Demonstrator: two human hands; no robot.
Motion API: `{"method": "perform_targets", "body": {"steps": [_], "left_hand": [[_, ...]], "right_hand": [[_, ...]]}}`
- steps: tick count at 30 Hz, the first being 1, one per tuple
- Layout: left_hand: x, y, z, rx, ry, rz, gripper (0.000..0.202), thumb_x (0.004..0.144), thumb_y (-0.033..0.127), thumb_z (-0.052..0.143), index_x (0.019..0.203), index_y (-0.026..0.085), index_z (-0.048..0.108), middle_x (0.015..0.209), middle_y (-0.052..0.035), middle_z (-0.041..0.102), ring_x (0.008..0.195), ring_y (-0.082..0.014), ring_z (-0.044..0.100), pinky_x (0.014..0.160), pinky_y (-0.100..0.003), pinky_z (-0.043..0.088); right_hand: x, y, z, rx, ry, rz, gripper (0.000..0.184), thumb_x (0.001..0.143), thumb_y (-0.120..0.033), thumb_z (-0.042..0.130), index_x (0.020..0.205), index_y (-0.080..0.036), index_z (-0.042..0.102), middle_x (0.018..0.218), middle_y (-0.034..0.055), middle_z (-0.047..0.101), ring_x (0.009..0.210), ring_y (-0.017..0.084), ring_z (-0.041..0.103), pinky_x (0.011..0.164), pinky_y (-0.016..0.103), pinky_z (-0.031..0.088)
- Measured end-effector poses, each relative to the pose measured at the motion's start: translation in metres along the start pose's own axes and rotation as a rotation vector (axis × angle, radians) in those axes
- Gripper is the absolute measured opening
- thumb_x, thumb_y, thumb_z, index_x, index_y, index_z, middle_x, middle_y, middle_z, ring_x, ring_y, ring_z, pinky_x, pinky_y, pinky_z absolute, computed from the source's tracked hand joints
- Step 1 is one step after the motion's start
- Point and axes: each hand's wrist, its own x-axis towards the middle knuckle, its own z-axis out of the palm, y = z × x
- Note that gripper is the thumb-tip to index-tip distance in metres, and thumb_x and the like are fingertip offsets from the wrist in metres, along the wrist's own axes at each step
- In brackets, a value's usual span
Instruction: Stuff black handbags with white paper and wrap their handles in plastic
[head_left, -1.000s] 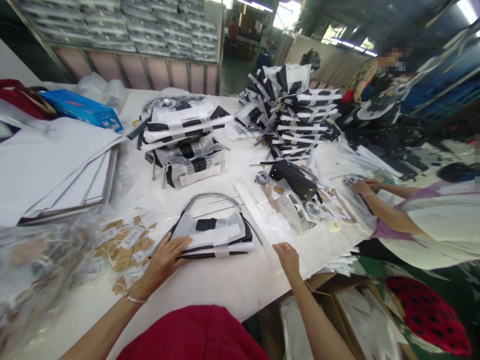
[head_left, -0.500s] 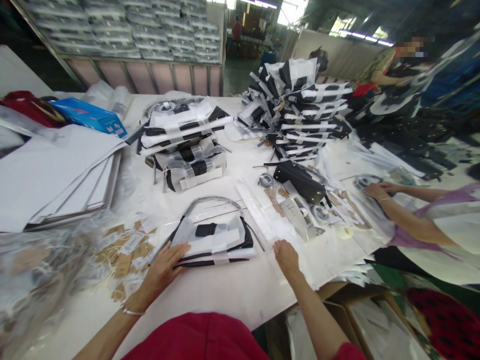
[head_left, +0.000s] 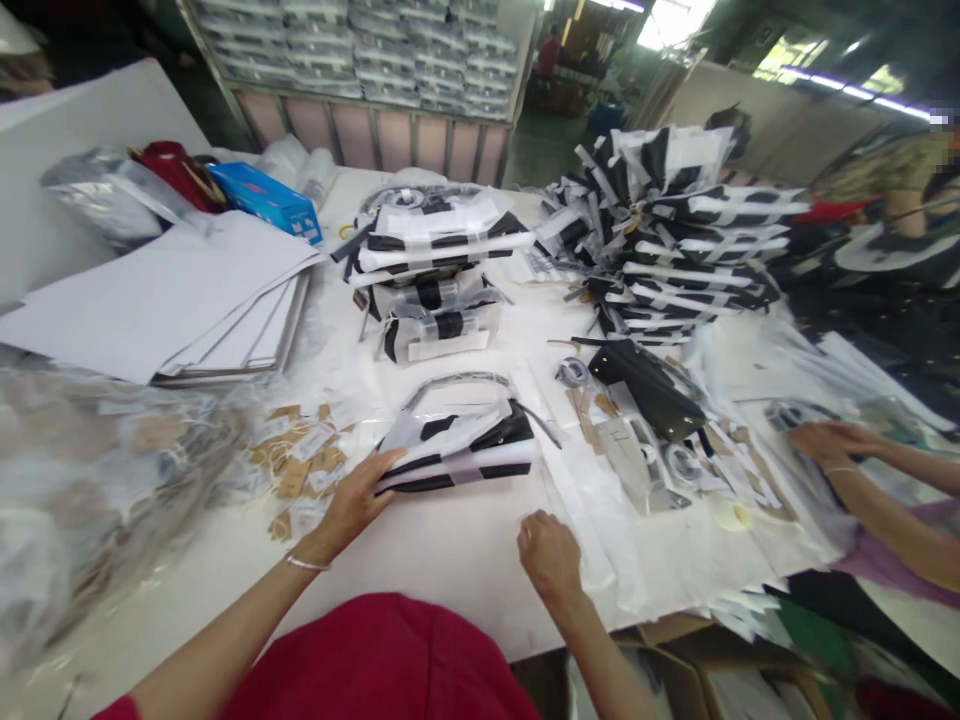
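Note:
A black handbag (head_left: 480, 450) wrapped in white sheets and clear film stands in front of me, its looped handle (head_left: 461, 382) covered in film. My left hand (head_left: 360, 502) grips the bag's lower left end, thumb on the near side. To the right and nearer to me, apart from the bag, my right hand (head_left: 551, 552) is curled closed above the table; whether anything is in its fingers is hidden. Brown tags with strings (head_left: 304, 450) lie left of the bag.
Stacked wrapped bags stand behind (head_left: 442, 260) and at the back right (head_left: 697, 260). An unwrapped black bag (head_left: 649, 388) lies to the right. White boards (head_left: 172, 290) and a blue box (head_left: 266, 203) are at the left. A co-worker's hands (head_left: 829, 443) work at the right edge.
The handbag has been tipped up, showing more of its banded underside, with my left hand now around its end. My right hand has come closer to me. The view has swung left.

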Motion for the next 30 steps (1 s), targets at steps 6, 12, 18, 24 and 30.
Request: {"method": "perform_targets", "body": {"steps": [6, 12, 18, 24, 30], "left_hand": [[0.016, 0.030, 0.002, -0.078, 0.067, 0.062, 0.049, 0.088, 0.017, 0.051, 0.137, 0.020, 0.048, 0.132, -0.0090, 0.061, 0.124, -0.0221, 0.056, 0.112, -0.045, 0.042], [0.011, 0.048, 0.051, -0.008, -0.026, 0.375, 0.042, 0.094, 0.014, 0.047, 0.134, 0.025, 0.052, 0.128, -0.0067, 0.064, 0.121, -0.0220, 0.056, 0.116, -0.054, 0.032], [-0.011, 0.049, 0.088, 0.037, -0.032, 0.443, 0.034, 0.098, 0.015, 0.045, 0.128, 0.027, 0.057, 0.125, -0.0062, 0.065, 0.118, -0.0213, 0.057, 0.113, -0.052, 0.035], [0.006, 0.065, 0.101, 0.067, 0.013, 0.438, 0.032, 0.096, 0.018, 0.051, 0.127, 0.027, 0.057, 0.126, -0.0068, 0.064, 0.115, -0.0231, 0.058, 0.109, -0.053, 0.038], [-0.003, 0.069, 0.117, 0.063, 0.035, 0.418, 0.031, 0.096, 0.019, 0.053, 0.126, 0.025, 0.058, 0.125, -0.0078, 0.064, 0.117, -0.0256, 0.058, 0.108, -0.057, 0.038]], "right_hand": [[-0.023, -0.076, 0.026, 0.086, -0.184, -0.158, 0.026, 0.087, -0.013, 0.045, 0.090, -0.018, 0.070, 0.093, 0.0109, 0.071, 0.086, 0.023, 0.068, 0.072, 0.031, 0.048], [-0.048, -0.094, -0.006, 0.547, -0.488, -0.155, 0.018, 0.080, -0.025, 0.061, 0.092, -0.021, 0.074, 0.094, 0.0078, 0.074, 0.090, 0.023, 0.069, 0.078, 0.030, 0.050], [0.008, -0.058, -0.066, 1.302, -0.642, -0.050, 0.037, 0.076, -0.052, 0.065, 0.083, -0.016, 0.072, 0.075, 0.0057, 0.072, 0.070, 0.019, 0.066, 0.065, 0.028, 0.051], [0.126, -0.025, -0.042, 0.915, 0.047, 0.273, 0.040, 0.075, -0.050, 0.059, 0.094, -0.016, 0.068, 0.090, 0.0093, 0.073, 0.086, 0.024, 0.068, 0.077, 0.033, 0.052], [0.187, -0.038, -0.006, 0.621, 0.072, 0.403, 0.068, 0.062, -0.046, 0.073, 0.118, -0.010, 0.058, 0.111, 0.0221, 0.068, 0.102, 0.032, 0.065, 0.082, 0.039, 0.050]]}}
